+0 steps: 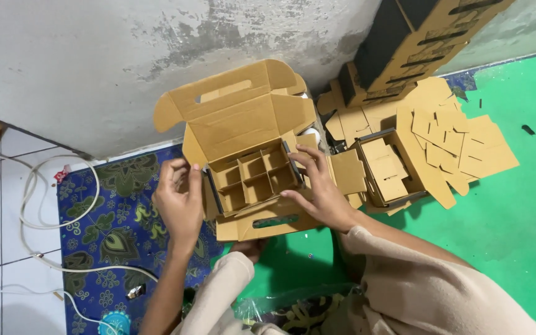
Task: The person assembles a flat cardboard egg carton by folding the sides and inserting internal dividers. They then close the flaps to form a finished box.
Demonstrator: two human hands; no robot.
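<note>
Fingers of the left hand are curled loosely against the left side wall of the open cardboard box, pressing it rather than gripping anything. The right hand is spread wide, fingertips on the box's right wall and thumb along the front edge, so the box sits squeezed between both hands. Inside is a brown cardboard divider grid making six little compartments. The lid stands open toward the grey wall, handle slot cut in it. To the right lies a pile of flat cardboard cutouts on the green mat, plus another box of inserts. A blue patterned cloth sits left.
</note>
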